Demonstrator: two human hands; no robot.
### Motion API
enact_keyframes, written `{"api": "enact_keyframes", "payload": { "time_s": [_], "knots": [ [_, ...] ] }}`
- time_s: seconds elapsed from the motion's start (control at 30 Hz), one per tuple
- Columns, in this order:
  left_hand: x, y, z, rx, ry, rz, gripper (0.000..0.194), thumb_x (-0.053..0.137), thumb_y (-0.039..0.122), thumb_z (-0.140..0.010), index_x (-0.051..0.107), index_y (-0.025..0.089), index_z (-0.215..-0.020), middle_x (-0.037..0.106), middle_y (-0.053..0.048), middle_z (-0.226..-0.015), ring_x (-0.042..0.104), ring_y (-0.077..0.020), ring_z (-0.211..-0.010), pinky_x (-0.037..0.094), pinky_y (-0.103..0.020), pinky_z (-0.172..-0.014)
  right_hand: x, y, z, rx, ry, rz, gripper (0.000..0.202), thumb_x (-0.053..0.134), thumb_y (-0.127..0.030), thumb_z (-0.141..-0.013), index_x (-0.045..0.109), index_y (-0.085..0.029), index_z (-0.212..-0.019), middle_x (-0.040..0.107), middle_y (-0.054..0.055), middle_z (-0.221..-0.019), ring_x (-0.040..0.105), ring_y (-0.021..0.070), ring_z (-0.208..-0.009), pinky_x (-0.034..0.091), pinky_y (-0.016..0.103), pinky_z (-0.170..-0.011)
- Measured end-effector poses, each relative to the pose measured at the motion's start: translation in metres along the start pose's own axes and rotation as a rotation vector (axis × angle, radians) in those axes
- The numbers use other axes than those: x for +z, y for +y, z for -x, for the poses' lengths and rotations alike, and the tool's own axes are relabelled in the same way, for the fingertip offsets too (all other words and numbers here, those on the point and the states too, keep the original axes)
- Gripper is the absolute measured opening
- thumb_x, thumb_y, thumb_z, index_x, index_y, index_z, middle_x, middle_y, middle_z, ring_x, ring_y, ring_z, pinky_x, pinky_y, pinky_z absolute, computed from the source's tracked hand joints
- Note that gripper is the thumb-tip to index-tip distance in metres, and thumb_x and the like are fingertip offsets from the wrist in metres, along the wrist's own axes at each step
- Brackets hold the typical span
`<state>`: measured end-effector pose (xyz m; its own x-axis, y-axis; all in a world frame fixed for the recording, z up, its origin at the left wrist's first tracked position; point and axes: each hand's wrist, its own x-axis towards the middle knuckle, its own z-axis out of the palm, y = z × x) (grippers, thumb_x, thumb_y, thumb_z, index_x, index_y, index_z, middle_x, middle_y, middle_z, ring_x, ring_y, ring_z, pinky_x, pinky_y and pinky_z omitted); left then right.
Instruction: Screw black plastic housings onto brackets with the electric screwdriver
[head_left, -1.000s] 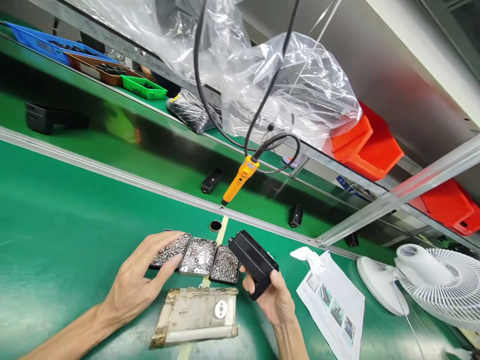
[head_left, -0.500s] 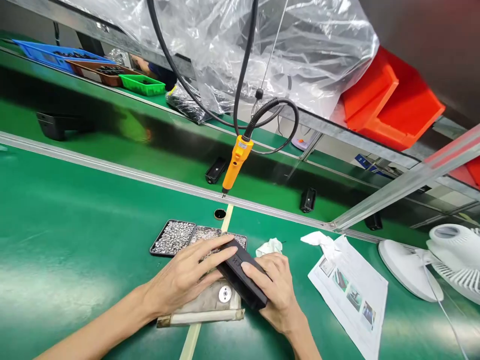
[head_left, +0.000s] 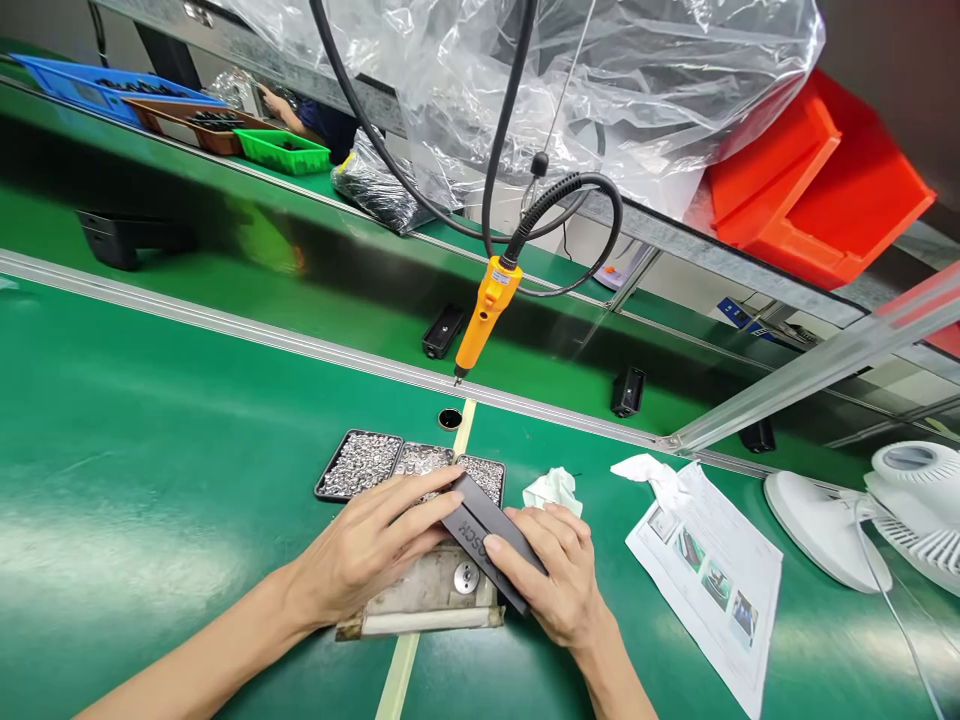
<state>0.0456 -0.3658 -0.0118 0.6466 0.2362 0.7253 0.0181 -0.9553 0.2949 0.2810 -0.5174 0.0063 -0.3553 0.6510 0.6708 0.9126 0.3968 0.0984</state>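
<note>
In the head view, the right hand (head_left: 559,570) grips the lower end of a black case (head_left: 478,522), thumb across its lettered face. The left hand (head_left: 364,560) lays fingertips on the upper end; whether it grips, I cannot tell. Beneath both hands is a worn board (head_left: 424,592), partly covered. Just beyond the left hand sit trays (head_left: 330,496) of metal bits, the middle one partly blocked. A crumpled cloth (head_left: 555,490) lies beyond the right hand, a printed sheet (head_left: 701,585) to its right. Well ahead hangs an orange screwdriver (head_left: 486,315).
</note>
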Motion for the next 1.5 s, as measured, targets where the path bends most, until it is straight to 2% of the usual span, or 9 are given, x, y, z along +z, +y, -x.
{"api": "enact_keyframes", "payload": {
  "time_s": [0.2,0.43,0.6,0.77,0.87,1.0,1.1,1.2,1.5],
  "knots": [
    [-0.001,0.000,0.002,0.032,0.003,-0.004,0.056,0.061,0.003,-0.097,0.046,0.021,-0.148,0.058,-0.019,-0.147,0.064,-0.0259,-0.126,0.059,-0.040,-0.096,-0.002,-0.002,0.000,-0.029,0.028,0.027,0.042,0.050,-0.014,-0.099,0.064,-0.030,-0.135,0.075,0.006,-0.124,0.066,0.0180,-0.119,0.050,0.038,-0.109],
    [-0.003,0.001,-0.001,0.030,0.005,-0.014,0.056,0.064,0.005,-0.095,0.049,0.021,-0.146,0.059,-0.018,-0.146,0.065,-0.0268,-0.125,0.060,-0.039,-0.094,0.006,0.000,0.014,0.028,0.001,-0.052,0.052,0.048,-0.015,-0.098,0.054,-0.034,-0.146,0.071,0.005,-0.133,0.065,0.0210,-0.121,0.051,0.044,-0.109],
    [-0.006,0.000,-0.004,0.047,-0.062,0.024,0.065,0.063,0.002,-0.095,0.041,0.019,-0.154,0.052,-0.019,-0.152,0.053,-0.0302,-0.140,0.053,-0.048,-0.110,0.010,-0.002,0.014,0.086,-0.012,-0.195,0.058,0.051,-0.016,-0.097,0.046,-0.034,-0.152,0.069,0.007,-0.133,0.065,0.0236,-0.121,0.050,0.049,-0.108],
    [-0.018,0.005,-0.012,-0.108,-0.123,0.216,0.057,0.070,0.018,-0.097,0.047,0.020,-0.148,0.061,-0.014,-0.142,0.055,-0.0287,-0.137,0.048,-0.050,-0.114,0.010,-0.008,0.005,0.370,0.000,-0.579,0.069,0.065,-0.017,-0.091,0.039,-0.031,-0.153,0.062,0.012,-0.138,0.061,0.0284,-0.127,0.051,0.052,-0.107],
    [-0.026,0.012,-0.014,-0.287,-0.135,0.286,0.049,0.077,0.031,-0.093,0.057,0.023,-0.137,0.067,-0.009,-0.129,0.064,-0.0268,-0.121,0.055,-0.042,-0.103,0.008,-0.011,0.005,0.602,-0.043,-0.717,0.067,0.074,-0.026,-0.090,0.042,-0.031,-0.150,0.063,0.011,-0.132,0.063,0.0284,-0.122,0.054,0.049,-0.105],
    [-0.031,0.020,-0.010,-0.423,-0.135,0.283,0.046,0.080,0.041,-0.087,0.064,0.027,-0.128,0.072,-0.006,-0.116,0.070,-0.0261,-0.104,0.061,-0.037,-0.086,0.004,-0.012,0.013,0.773,-0.181,-0.809,0.080,0.072,-0.046,-0.092,0.030,-0.030,-0.159,0.058,0.013,-0.141,0.062,0.0307,-0.126,0.053,0.048,-0.108],
    [-0.030,0.026,-0.003,-0.447,-0.142,0.306,0.043,0.081,0.038,-0.085,0.066,0.028,-0.124,0.073,-0.005,-0.111,0.071,-0.0248,-0.096,0.062,-0.035,-0.078,0.000,-0.012,0.021,0.757,-0.274,-0.909,0.077,0.064,-0.045,-0.098,0.023,-0.031,-0.161,0.056,0.013,-0.147,0.059,0.0309,-0.131,0.052,0.047,-0.109],
    [-0.028,0.032,0.005,-0.447,-0.144,0.344,0.044,0.082,0.034,-0.084,0.064,0.027,-0.123,0.073,-0.006,-0.107,0.069,-0.0245,-0.093,0.061,-0.036,-0.075,-0.007,-0.015,0.026,0.702,-0.339,-0.962,0.069,0.062,-0.037,-0.099,0.027,-0.032,-0.158,0.057,0.012,-0.146,0.059,0.0297,-0.133,0.051,0.046,-0.111],
    [-0.029,0.034,0.016,-0.384,-0.275,0.324,0.055,0.081,0.024,-0.085,0.054,0.022,-0.133,0.067,-0.010,-0.122,0.057,-0.0290,-0.123,0.056,-0.041,-0.094,-0.011,-0.019,0.032,0.631,-0.407,-0.935,0.067,0.065,-0.024,-0.096,0.031,-0.029,-0.153,0.050,0.012,-0.156,0.048,0.0277,-0.146,0.045,0.047,-0.120]
  ]
}}
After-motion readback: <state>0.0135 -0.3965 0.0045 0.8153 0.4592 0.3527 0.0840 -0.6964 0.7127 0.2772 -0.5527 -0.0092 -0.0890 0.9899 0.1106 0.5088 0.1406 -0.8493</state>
